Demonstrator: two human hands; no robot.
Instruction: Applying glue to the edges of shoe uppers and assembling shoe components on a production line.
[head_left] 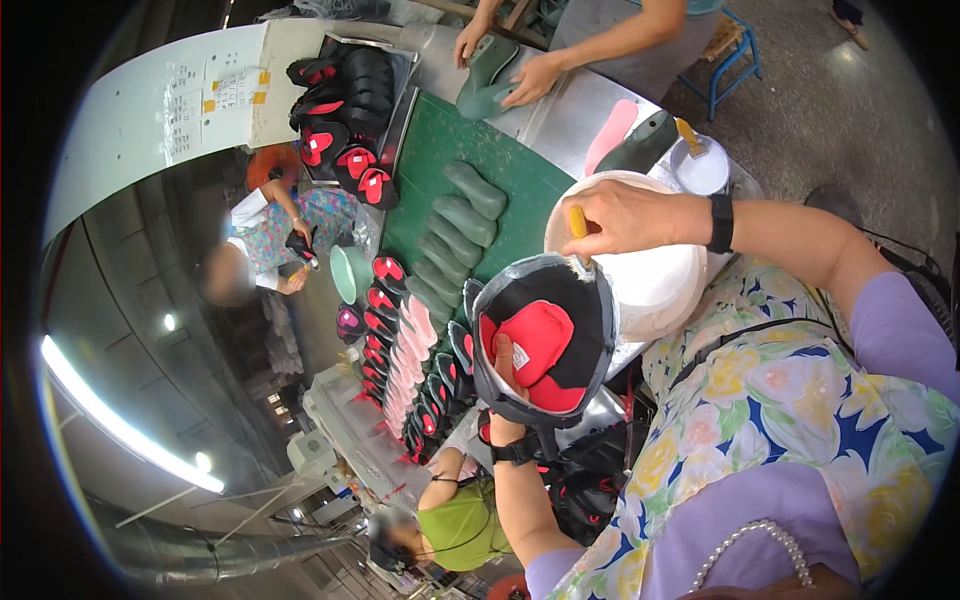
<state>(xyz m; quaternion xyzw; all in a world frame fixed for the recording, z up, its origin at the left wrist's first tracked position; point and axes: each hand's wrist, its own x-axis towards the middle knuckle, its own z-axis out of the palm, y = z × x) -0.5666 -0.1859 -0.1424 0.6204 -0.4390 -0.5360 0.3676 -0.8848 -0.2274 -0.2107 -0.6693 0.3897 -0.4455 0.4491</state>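
My left hand (506, 378) grips a black shoe upper (597, 340) with a red lining. Its thumb reaches inside, and the opening faces up toward me. In my right hand (622, 215) is a glue brush (577, 222) with a yellow handle, its pale bristles at the upper's far rim. The rim looks greyish along its edge. Behind the upper and under my right hand stands a large white bucket (668, 312), with a whitish inside. The fingers of my left hand beneath the upper are mostly hidden.
A green belt (425, 135) carries several green shoe lasts (462, 215), pink insoles (408, 350) and red-lined uppers (375, 318). A tray (408, 75) holds more uppers. Beyond the bucket is a small white tub (712, 172). Across the belt, a co-worker's hands (535, 80) hold a last.
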